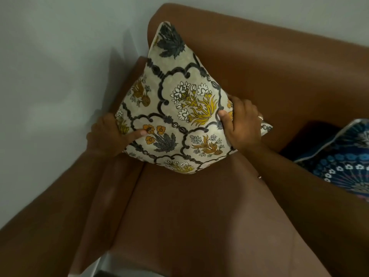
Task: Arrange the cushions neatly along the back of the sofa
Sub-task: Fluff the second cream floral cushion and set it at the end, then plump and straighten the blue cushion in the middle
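A cream cushion (179, 100) printed with grey and yellow flowers stands on one corner in the left corner of the brown sofa (199, 216), leaning against the backrest (279, 62). My left hand (108, 136) grips its left edge, thumb on the front. My right hand (242, 124) grips its right edge, a ring on one finger. A dark blue cushion (345, 156) with blue and white flowers lies on the seat at the right, partly cut off by the frame's edge.
The sofa's left armrest (119, 186) runs along a pale grey wall (50, 76). The wall also rises behind the backrest. The brown seat stretches out in front of the cream cushion.
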A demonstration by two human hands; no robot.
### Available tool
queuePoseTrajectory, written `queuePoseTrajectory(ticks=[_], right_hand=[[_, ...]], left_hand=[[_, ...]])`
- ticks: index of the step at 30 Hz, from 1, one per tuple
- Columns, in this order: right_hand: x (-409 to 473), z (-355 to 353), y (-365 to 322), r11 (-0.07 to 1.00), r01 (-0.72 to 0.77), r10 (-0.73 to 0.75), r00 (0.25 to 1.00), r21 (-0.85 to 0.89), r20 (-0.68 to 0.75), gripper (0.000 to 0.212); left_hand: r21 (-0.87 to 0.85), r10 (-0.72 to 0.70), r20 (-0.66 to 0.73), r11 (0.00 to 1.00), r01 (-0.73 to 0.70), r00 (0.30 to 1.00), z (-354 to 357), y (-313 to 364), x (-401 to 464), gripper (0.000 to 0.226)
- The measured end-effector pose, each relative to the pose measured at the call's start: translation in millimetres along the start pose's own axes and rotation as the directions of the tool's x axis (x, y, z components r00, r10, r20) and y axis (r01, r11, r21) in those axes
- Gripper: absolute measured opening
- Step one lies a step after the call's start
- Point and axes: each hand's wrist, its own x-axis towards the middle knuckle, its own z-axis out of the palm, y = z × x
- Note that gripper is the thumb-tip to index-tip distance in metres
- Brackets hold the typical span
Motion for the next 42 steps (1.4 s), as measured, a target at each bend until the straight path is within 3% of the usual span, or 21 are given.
queuePoseTrajectory(ticks=[3,5,9,14,17,20,23,26,28,31,34,36,38,40,42], right_hand=[[-6.5,-0.4,-9.7,0.990,0.140,-0.137,0.986,0.021,-0.098,0.075],[-11.4,3.5,-13.6,0.979,0.203,-0.203,0.979,-0.031,-0.017,0.077],[-7.6,-5.2,-13.4,0.984,0.162,-0.159,0.986,-0.075,0.052,0.081],[-34.8,-47.1,-2.7,0.996,0.081,-0.079,0.996,-0.038,0.045,0.080],[-88.7,-70.8,19.1,0.995,0.036,-0.029,0.997,-0.088,0.077,0.078],[-152.7,-99.1,54.3,0.984,-0.114,0.128,0.987,-0.139,0.096,0.079],[-204.0,-130.1,104.6,0.927,-0.339,0.349,0.937,-0.162,0.034,0.084],[-244.3,-170.1,160.9,0.808,-0.574,0.568,0.819,-0.131,-0.087,0.091],[-263.5,-191.3,199.4,0.745,-0.666,0.657,0.742,-0.039,-0.136,0.088],[-273.4,-217.3,259.1,0.693,-0.690,0.719,0.679,0.208,-0.148,0.073],[-262.9,-230.4,298.6,0.522,-0.680,0.810,0.584,0.514,-0.051,0.061],[-262.5,-226.4,330.0,0.398,-0.692,0.843,0.535,0.603,0.058,0.069],[-257.7,-211.3,352.4,0.370,-0.673,0.813,0.568,0.640,0.128,0.081],[-247.2,-192.5,369.8,0.363,-0.650,0.776,0.607,0.667,0.169,0.085],[-232.2,-175.6,380.0,0.370,-0.632,0.780,0.609,0.681,0.142,0.075]], left_hand=[[-0.005,0.089,-0.096,0.996,-0.090,0.991,-2.4,-1.2,-4.0,0.120],[0.014,0.155,-0.051,0.988,-0.154,0.987,4.3,-7.7,-7.5,0.113],[0.013,0.104,0.036,0.994,-0.105,0.994,6.0,-17.9,-8.6,0.109],[0.129,0.208,-0.214,0.975,-0.183,0.954,-1.5,10.3,-60.9,0.107],[0.193,0.490,-0.115,0.865,-0.464,0.864,22.5,63.7,-114.0,0.102],[0.078,0.689,0.013,0.722,-0.688,0.725,58.2,146.8,-160.0,0.097],[-0.035,0.763,0.088,0.645,-0.764,0.640,78.3,225.4,-190.8,0.096],[-0.079,0.803,0.145,0.592,-0.802,0.578,90.6,287.5,-209.3,0.098],[-0.090,0.853,0.153,0.516,-0.852,0.500,96.5,321.8,-214.3,0.097],[-0.009,0.928,0.112,0.360,-0.933,0.356,110.4,380.4,-212.0,0.097],[0.122,0.918,0.255,0.283,-0.952,0.305,114.5,442.1,-207.9,0.110],[0.240,0.864,0.391,0.237,-0.941,0.317,128.7,482.0,-204.8,0.125],[0.326,0.801,0.460,0.251,-0.912,0.385,143.4,504.7,-198.8,0.139],[0.371,0.758,0.464,0.305,-0.877,0.459,157.6,512.7,-194.7,0.150],[0.378,0.750,0.406,0.381,-0.843,0.522,167.5,502.3,-193.5,0.149]])
